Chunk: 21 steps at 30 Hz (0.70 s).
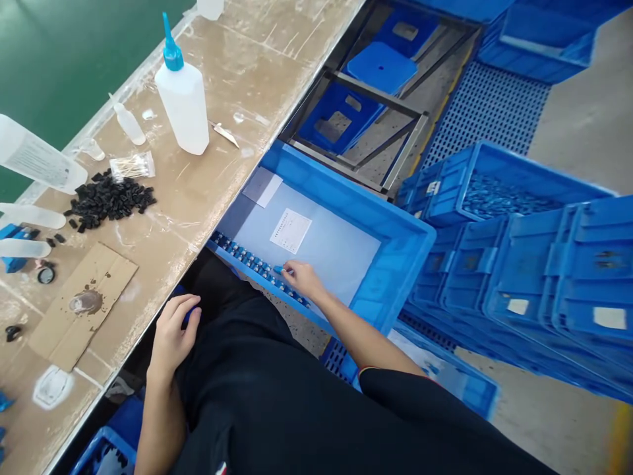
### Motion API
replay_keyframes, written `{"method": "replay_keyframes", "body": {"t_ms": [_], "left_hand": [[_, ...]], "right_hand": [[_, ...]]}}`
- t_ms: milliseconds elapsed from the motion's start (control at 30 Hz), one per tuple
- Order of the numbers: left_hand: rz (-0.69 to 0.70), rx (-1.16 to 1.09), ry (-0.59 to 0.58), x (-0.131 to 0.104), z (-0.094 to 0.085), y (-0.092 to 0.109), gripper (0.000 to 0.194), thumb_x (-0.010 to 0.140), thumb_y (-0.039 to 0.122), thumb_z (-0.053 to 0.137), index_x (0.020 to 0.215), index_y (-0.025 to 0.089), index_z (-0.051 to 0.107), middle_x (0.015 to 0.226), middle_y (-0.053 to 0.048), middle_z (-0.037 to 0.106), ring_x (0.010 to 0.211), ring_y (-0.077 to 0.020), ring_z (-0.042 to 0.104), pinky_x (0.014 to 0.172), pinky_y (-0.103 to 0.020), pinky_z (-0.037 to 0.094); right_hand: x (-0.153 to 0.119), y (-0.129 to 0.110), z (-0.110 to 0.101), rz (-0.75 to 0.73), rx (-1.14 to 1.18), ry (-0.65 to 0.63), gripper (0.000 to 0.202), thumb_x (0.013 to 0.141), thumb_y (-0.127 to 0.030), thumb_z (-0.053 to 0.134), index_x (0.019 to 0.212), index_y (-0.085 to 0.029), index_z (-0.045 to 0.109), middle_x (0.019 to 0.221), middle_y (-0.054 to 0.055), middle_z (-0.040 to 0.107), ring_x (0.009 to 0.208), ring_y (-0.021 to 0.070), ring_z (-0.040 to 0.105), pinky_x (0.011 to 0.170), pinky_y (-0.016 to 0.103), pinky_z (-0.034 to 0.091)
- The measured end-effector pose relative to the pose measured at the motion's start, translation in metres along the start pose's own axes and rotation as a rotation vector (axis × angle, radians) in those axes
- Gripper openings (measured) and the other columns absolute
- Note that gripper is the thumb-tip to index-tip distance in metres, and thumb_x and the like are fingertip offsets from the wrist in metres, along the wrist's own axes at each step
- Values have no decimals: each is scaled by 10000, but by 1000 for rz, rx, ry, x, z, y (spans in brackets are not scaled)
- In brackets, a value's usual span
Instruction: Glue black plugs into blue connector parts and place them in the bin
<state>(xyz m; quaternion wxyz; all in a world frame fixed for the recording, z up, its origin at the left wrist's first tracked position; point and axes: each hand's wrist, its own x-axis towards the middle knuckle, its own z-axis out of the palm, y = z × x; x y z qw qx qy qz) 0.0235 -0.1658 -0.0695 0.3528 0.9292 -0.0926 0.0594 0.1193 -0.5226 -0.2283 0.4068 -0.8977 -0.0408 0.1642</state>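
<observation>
My right hand (301,277) reaches into a shallow blue plastic crate (405,244). Its thumb and fingertips pinch a small blue plastic part (277,269). Below them, rows of small blue parts with shiny metal-looking bits (247,260) line the crate's near side. A printed paper slip (291,231) lies on the pale sheet in the crate. My left hand (173,330) is over my lap beside the bench edge, fingers curled. A bit of dark blue shows between its thumb and fingers, but I cannot make out what it is.
On the bench (237,79) stand a white bottle with a blue nozzle (182,105), a heap of small black parts (111,201), cotton swabs (132,166) and a stained cardboard piece (113,270). Stacked blue crates (524,264) stand at right; blue stools (380,69) sit under a metal frame.
</observation>
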Motion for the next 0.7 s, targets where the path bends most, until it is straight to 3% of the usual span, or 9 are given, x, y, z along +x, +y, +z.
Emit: {"method": "replay_keyframes", "body": {"t_ms": [100, 233, 467, 600, 700], "left_hand": [[-6, 13, 42, -5, -6, 3, 236, 928, 128, 592, 1148, 201, 634, 1099, -71, 664, 1029, -177, 656, 916, -341, 567], [-11, -9, 57, -10, -14, 10, 224, 920, 108, 594, 1115, 207, 639, 1082, -59, 670, 1012, -161, 663, 896, -307, 565], [-81, -127, 169, -24, -36, 27, 221, 926, 132, 590, 1118, 219, 654, 1073, -65, 687, 1009, -163, 669, 884, -299, 557], [-111, -412, 283, -35, -67, 39, 241, 989, 353, 511, 1107, 217, 672, 1036, -99, 699, 983, -206, 682, 871, -361, 575], [-212, -266, 354, -64, -92, 52, 539, 999, 576, 318, 1091, 201, 695, 1013, -156, 704, 969, -269, 683, 819, -428, 585]], "right_hand": [[-2, -1, 15, -22, -15, -22, 85, 886, -136, 629, 817, -182, 611, 896, 53, 643, 846, 240, 608, 846, 312, 460], [-6, 4, 16, -50, 4, -90, 32, 863, -211, 636, 837, -194, 632, 877, 44, 665, 830, 249, 640, 812, 320, 508], [-16, 2, 16, -115, 26, -148, 399, 816, -590, 509, 837, -214, 643, 894, 101, 696, 834, 339, 684, 819, 474, 573], [-16, -1, 6, -146, 17, -206, 488, 814, -693, 524, 871, -232, 673, 846, 101, 706, 790, 393, 704, 696, 511, 622], [-3, -7, -20, -90, -26, -91, 491, 762, -742, 607, 848, -264, 682, 842, 98, 708, 746, 425, 696, 599, 526, 622]]}}
